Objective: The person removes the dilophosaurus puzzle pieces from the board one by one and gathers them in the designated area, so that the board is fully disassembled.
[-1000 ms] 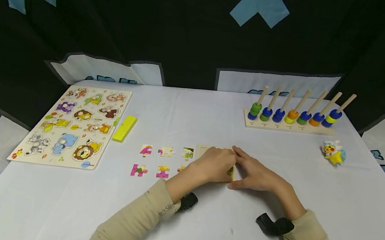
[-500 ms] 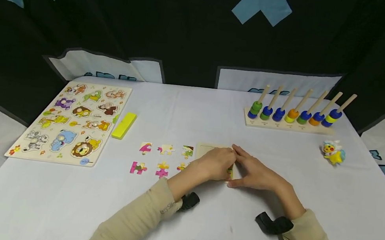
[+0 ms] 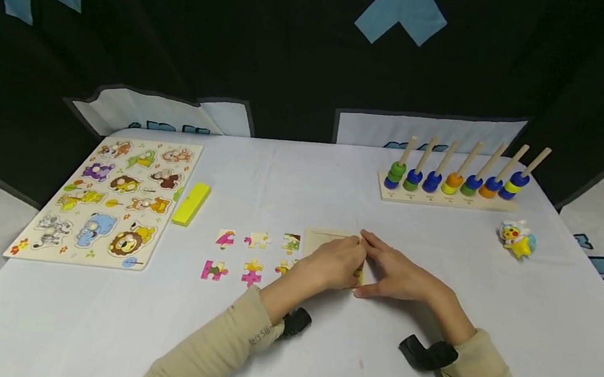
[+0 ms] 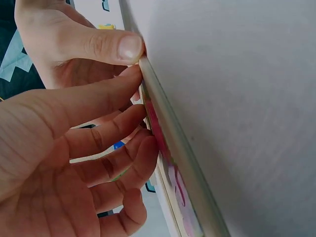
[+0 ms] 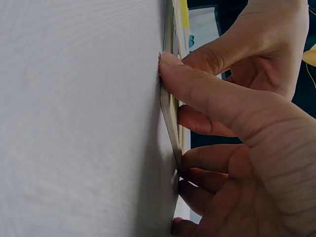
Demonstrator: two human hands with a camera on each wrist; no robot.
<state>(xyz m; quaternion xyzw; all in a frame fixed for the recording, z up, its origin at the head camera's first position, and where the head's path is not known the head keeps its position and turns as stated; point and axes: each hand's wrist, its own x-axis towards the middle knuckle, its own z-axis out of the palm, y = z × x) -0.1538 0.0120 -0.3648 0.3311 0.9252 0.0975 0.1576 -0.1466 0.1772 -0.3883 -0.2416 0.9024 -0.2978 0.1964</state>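
My left hand (image 3: 334,264) bends over a shallow wooden puzzle tray (image 3: 321,235), its thumb and curled fingertips on a jigsaw piece at the near right corner, mostly hidden. In the left wrist view a pink piece (image 4: 156,126) lies inside the tray edge beneath those fingertips. My right hand (image 3: 399,275) holds the tray's right side, thumb (image 5: 192,81) at the near corner and fingers along the edge farther back. Both hands' index fingers meet in the head view. Loose jigsaw pieces (image 3: 252,272) lie in two rows left of the tray, one partly behind the left wrist.
An animal peg board (image 3: 139,264) lies on the left, beside a yellow block (image 3: 191,204). A wooden bead-counting stand (image 3: 446,200) with several pegs stands at the back right. Closer on that side is a small yellow toy figure (image 3: 517,240). Dark cloth hangs behind the white table (image 3: 96,327).
The view shifts a little as the head moves. Both hands stay at the tray's right side, and the loose pieces keep their places.
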